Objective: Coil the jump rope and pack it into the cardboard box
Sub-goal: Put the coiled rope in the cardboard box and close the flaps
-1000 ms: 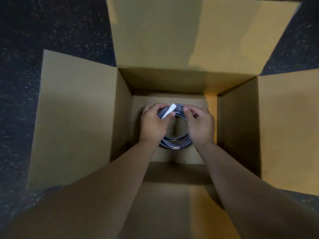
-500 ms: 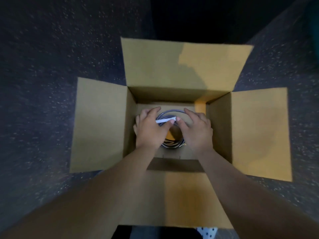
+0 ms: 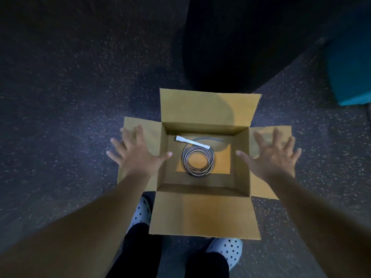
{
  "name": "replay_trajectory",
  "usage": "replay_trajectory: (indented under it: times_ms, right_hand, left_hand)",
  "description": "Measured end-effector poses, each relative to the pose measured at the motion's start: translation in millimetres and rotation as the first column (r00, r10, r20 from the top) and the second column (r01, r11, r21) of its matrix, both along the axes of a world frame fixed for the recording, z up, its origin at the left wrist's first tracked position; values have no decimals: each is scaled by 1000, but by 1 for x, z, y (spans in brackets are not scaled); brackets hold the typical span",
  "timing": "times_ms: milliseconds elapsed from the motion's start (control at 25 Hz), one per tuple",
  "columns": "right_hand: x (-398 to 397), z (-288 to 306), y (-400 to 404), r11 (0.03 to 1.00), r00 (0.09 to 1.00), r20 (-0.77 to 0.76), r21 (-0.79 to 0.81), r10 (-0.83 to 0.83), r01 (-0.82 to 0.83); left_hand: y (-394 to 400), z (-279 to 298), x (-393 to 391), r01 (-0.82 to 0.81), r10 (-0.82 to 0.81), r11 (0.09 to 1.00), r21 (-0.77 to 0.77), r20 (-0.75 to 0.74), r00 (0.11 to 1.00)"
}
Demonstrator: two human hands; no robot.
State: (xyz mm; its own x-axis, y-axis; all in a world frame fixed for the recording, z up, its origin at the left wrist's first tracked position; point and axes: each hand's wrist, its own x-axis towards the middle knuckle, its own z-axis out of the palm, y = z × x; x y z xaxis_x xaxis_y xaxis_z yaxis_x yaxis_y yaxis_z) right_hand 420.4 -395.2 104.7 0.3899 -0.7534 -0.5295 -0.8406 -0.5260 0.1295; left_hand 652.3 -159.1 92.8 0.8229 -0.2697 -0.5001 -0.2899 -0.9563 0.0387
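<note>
The jump rope (image 3: 197, 161) lay coiled in a loose ring on the floor of the cardboard box (image 3: 242, 173), between the person's two hands and lower than either of them, with its white handle (image 3: 192, 143) slanting across the far rim of the coil and a short grey tail curving off beyond it. The left hand (image 3: 136, 155) hung over the box's left flap with every finger splayed wide and nothing in it, its thumb reaching toward the box opening; the right hand (image 3: 274, 157) mirrored it over the right flap, equally spread and empty. Neither hand touched the rope. All four flaps stood folded outward, so the box gaped open on the dark speckled floor (image 3: 70, 97). From where I stood the coiling looked finished and the packing too, the rope sitting wholly inside the walls. Only one handle showed; the other I could not make out. What might remain, I judged, was closing the flaps, if that was wanted at all.
</note>
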Motion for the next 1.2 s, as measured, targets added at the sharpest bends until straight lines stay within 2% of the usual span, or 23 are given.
replay_trajectory:
  times_ms: [120, 160, 240, 280, 360, 480, 600, 680, 760, 840, 960, 1040, 1120, 1200]
  right_hand:
    - [-19, -14, -2, 986, 984, -72, 2, -165, 165]
    - [-20, -14, 4, 977, 976, -49, 15, -214, 215]
    - [-18, -2, 18, 969, 968, 88, -64, -233, 239]
    - [-15, 7, 25, 966, 960, 187, -111, -211, 234]
    - [-4, 25, 44, 985, 931, 342, -75, -124, 158]
    - [13, 22, 77, 990, 909, 400, 28, 118, -141]
    - [19, -22, 93, 932, 897, 296, 55, 328, -359]
    - [16, -56, 92, 894, 883, 209, 75, 420, -443]
    - [10, -90, 86, 852, 854, 104, 78, 510, -518]
    - [2, -114, 81, 819, 821, -13, 84, 571, -568]
    - [-7, -129, 76, 808, 803, -93, 66, 589, -586]
    - [-2, -118, 77, 817, 817, -51, 91, 574, -569]
    - [5, -94, 79, 833, 839, 47, 101, 543, -545]
    - [13, -63, 79, 843, 839, 151, 49, 523, -535]
  left_hand:
    - [13, -9, -1, -138, 140, 990, -33, 57, 989]
    - [14, -5, -7, -172, 178, 981, -92, 65, 982]
    - [9, 9, -24, -154, 188, 956, -250, 117, 975]
    - [3, 18, -33, -115, 160, 942, -316, 121, 980]
    - [-11, 30, -53, 2, 29, 920, -392, 73, 997]
    - [-27, 21, -75, 216, -254, 884, -414, -38, 966]
    - [-36, -14, -75, 457, -506, 845, -277, -140, 851]
    - [-40, -41, -67, 621, -638, 770, -147, -173, 750]
    - [-38, -70, -61, 737, -731, 675, -17, -145, 666]
    - [-29, -92, -59, 788, -782, 608, 99, -98, 616]
    - [-19, -105, -62, 804, -820, 544, 240, -47, 570]
    - [-26, -94, -63, 787, -791, 597, 156, -48, 609]
    - [-34, -68, -67, 730, -731, 682, -42, -63, 679]
    - [-38, -34, -74, 653, -692, 720, -236, -175, 700]
